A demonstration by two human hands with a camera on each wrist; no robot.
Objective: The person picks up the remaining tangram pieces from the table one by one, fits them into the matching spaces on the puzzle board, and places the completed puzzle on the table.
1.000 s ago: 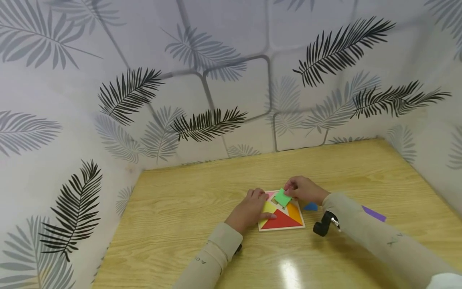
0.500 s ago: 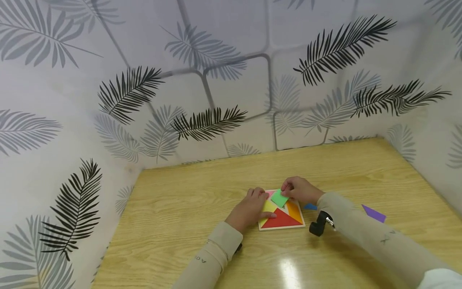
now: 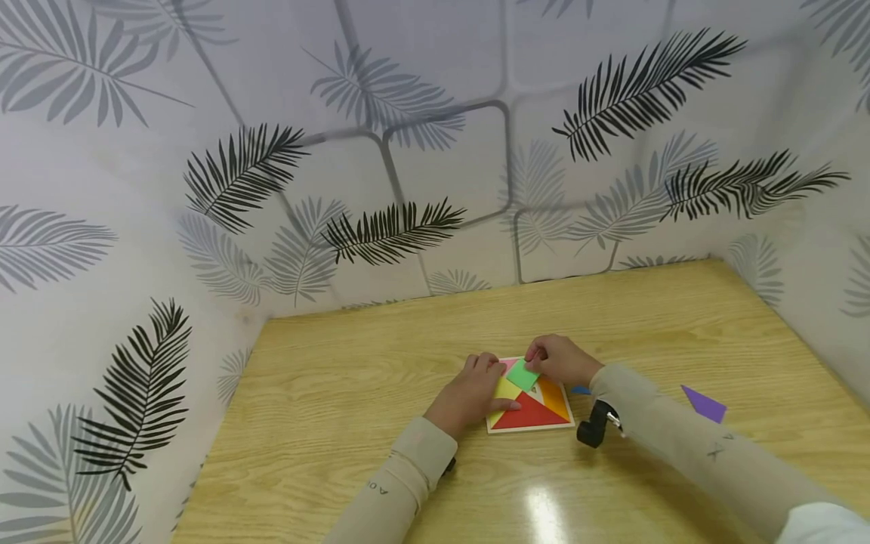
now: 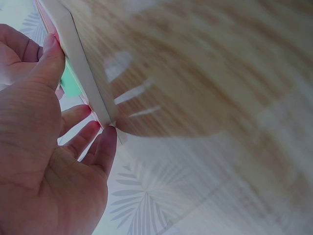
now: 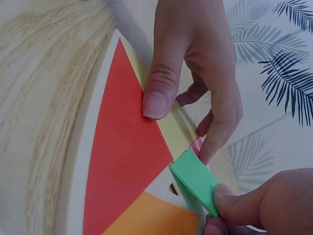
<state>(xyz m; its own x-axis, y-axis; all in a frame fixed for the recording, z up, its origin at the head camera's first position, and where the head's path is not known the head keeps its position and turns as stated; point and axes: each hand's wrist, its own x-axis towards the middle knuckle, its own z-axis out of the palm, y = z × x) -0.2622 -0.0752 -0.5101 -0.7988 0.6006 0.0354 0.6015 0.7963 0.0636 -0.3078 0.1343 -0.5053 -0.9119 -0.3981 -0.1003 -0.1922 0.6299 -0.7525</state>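
Note:
A tangram board (image 3: 530, 431) with a pale rim lies on the table. It bears a red triangle (image 3: 533, 414), yellow pieces (image 3: 506, 390), an orange piece (image 3: 556, 400) and a pink piece (image 5: 196, 146). My left hand (image 3: 469, 393) holds the board's left side, thumb on the red triangle and fingertips (image 4: 105, 139) along the edge. My right hand (image 3: 560, 360) pinches a green square piece (image 5: 194, 177) between thumb and fingers. In the right wrist view the square sits tilted over the pale recess (image 5: 166, 188), one edge lower near the yellow piece. The right fingers are partly hidden.
A blue piece (image 3: 581, 391) lies right of the board, partly behind the right sleeve. Farther right is a purple piece (image 3: 704, 404). A black wrist device (image 3: 593, 425) hangs under the right arm. A leaf-patterned wall covering (image 3: 421, 242) borders the wooden table (image 3: 326, 393).
My right hand has moved slightly left with the green square, bringing it closer to the yellow and pink pieces. More of the purple piece shows. The left hand has stayed in place.

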